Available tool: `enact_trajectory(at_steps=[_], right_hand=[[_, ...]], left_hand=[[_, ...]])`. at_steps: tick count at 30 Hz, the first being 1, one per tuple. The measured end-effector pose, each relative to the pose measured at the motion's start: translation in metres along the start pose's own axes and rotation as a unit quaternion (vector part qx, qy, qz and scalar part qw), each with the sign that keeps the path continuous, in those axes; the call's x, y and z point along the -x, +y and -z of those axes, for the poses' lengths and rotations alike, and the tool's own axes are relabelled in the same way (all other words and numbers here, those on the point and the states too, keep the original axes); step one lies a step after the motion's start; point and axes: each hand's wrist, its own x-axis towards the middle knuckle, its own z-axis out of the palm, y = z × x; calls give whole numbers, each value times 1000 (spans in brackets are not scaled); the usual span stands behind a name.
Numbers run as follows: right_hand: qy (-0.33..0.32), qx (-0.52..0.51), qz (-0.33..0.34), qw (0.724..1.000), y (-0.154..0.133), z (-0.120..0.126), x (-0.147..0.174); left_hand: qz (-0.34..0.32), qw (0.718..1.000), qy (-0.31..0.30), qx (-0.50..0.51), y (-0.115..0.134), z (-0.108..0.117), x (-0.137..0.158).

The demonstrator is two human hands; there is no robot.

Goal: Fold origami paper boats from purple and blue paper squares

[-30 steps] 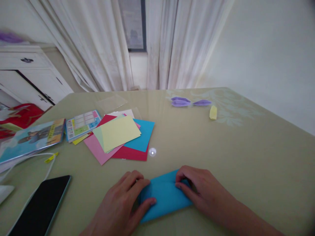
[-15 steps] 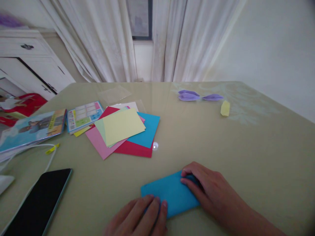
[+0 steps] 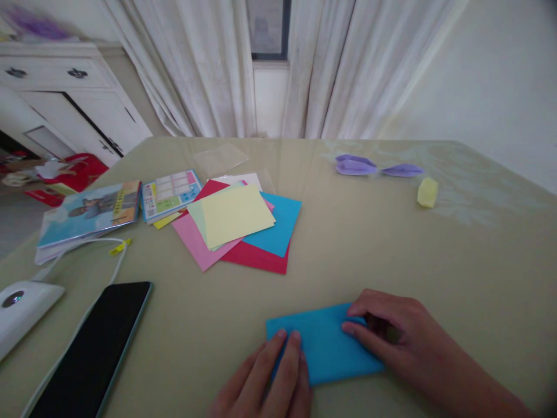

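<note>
A folded sheet of blue paper [image 3: 324, 348] lies on the table close in front of me, longer from side to side than from front to back. My left hand [image 3: 270, 377] rests on its near left part, fingers stretched out and pressing from above. At the right end, my right hand [image 3: 395, 334] has its thumb and forefinger bent close together on the paper; its other fingers are mostly hidden behind them. The right hand covers that end of the sheet.
Loose coloured sheets [image 3: 237, 217] lie at centre left, with booklets [image 3: 93, 212] beyond them. A black phone [image 3: 93, 348], a white cable and a white device [image 3: 28, 310] are at the left. Purple folded papers [image 3: 355, 166] and a yellow folded piece [image 3: 427, 193] sit at far right.
The view has swung a little left, so everything appears shifted right. Both hands stay on the blue paper, with the left fingers a little farther onto it.
</note>
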Motion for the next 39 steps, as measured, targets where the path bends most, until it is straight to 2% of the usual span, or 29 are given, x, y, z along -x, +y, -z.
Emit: enact_trajectory(at_steps=[4,6,10,17,28,32,39], right_hand=[[-29,-9,63,998,2,3,1],[-14,-1,68,998,1,3,2],[32,26,48,998,0,0,2],[57,47,7,997,-2,-2,-2],[66,47,5,997,-3,-5,-1],[63,54,14,996,-3,-4,-1],[62,50,2,997,-3,-3,0]], left_hand=[[-34,999,-19,7,-16,12,-14],[-37,999,-19,7,-22,15,-18],[-26,1000,-8,0,-23,12,-19],[-17,1000,1,-2,-23,7,-15],[13,1000,24,14,-20,0,-15],[-18,1000,-9,-3,-23,3,-16],[-12,1000,-3,-12,-23,6,-16]])
